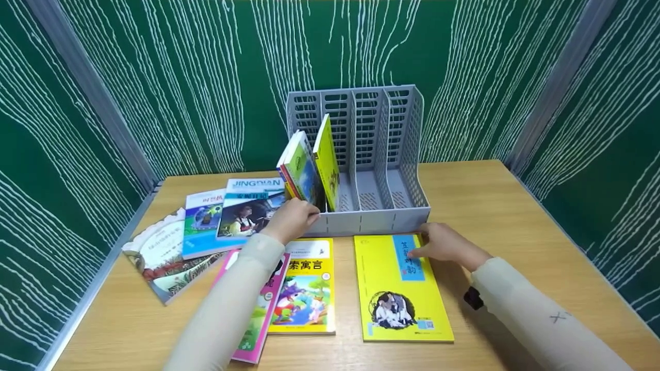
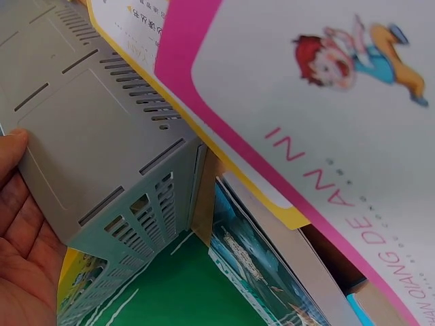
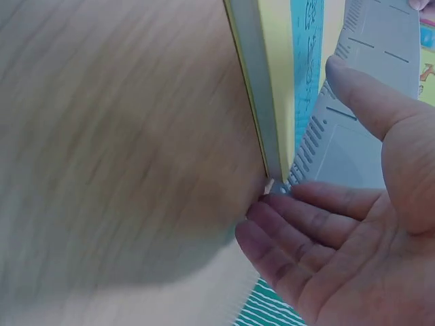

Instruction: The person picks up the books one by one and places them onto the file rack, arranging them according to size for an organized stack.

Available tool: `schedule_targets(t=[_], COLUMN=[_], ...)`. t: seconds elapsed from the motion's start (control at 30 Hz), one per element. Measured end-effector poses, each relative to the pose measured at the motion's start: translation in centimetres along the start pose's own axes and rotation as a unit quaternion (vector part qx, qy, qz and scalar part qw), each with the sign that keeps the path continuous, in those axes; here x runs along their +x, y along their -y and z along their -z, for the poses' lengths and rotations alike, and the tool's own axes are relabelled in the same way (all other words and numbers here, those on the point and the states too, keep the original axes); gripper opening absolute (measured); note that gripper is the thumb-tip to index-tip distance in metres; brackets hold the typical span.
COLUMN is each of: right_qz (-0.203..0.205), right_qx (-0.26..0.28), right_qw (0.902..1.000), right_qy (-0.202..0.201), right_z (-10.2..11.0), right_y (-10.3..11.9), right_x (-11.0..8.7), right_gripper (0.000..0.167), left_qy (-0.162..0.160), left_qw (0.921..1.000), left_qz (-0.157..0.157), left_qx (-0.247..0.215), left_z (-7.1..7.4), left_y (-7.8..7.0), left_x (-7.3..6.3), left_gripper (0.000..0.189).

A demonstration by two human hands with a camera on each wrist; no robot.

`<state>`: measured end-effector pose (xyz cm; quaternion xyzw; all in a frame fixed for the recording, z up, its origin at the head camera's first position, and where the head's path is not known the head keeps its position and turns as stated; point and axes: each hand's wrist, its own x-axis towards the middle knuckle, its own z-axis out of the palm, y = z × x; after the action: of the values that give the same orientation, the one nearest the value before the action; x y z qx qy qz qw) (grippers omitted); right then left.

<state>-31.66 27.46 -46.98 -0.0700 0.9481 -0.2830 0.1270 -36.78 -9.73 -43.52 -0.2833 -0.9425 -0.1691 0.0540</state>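
A grey four-slot file rack [image 1: 379,221] stands at the back of the table. My left hand [image 1: 296,219] grips its front wall at the left, the thumb [image 2: 15,144] on the outer face in the left wrist view. My right hand [image 1: 446,246] is at the upper right corner of a yellow book [image 1: 381,268] with a blue title label, lying flat before the rack. In the right wrist view, the right hand's fingers [image 3: 306,217] lie loosely extended beside that corner, the thumb apart above the cover; whether they touch is unclear.
Books [image 1: 300,165] stand in the leftmost slot, and a yellow book [image 1: 326,165] leans beside them. A pink book [image 1: 252,337] overlaps a yellow storybook [image 1: 304,299] in front. Farther left, a magazine [image 1: 252,198], a blue book [image 1: 198,242] and a pale book [image 1: 162,252] overlap.
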Motion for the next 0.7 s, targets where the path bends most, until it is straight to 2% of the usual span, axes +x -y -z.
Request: schedule_targets(t=[0.23,0.43,0.6,0.7], right_qz=[0.004,-0.024,-0.05,-0.051], right_qx=[0.006,0.001,-0.005,-0.002], right_qw=[1.0,0.9994,0.9976,0.9974], right_qy=[-0.003,0.026,0.048,0.051], right_z=[-0.64,-0.57,-0.31,-0.16], right_y=[0.31,0.6,0.73,0.72], right_x=[0.38,0.46,0.46,0.47], right_gripper=[0.076,0.085,0.091,0.095], left_qy=[0.004,-0.001,0.003,0.005], left_qw=[1.0,1.0,1.0,1.0], left_qz=[0.007,0.0,0.006,0.004], left_qx=[-0.002,-0.001,0.003,0.002], left_z=[0.02,0.01,0.1,0.09], left_y=[-0.16,-0.16,-0.12,-0.09], left_x=[-0.1,-0.11,-0.12,-0.13], left_gripper=[0.024,0.024,0.024,0.024])
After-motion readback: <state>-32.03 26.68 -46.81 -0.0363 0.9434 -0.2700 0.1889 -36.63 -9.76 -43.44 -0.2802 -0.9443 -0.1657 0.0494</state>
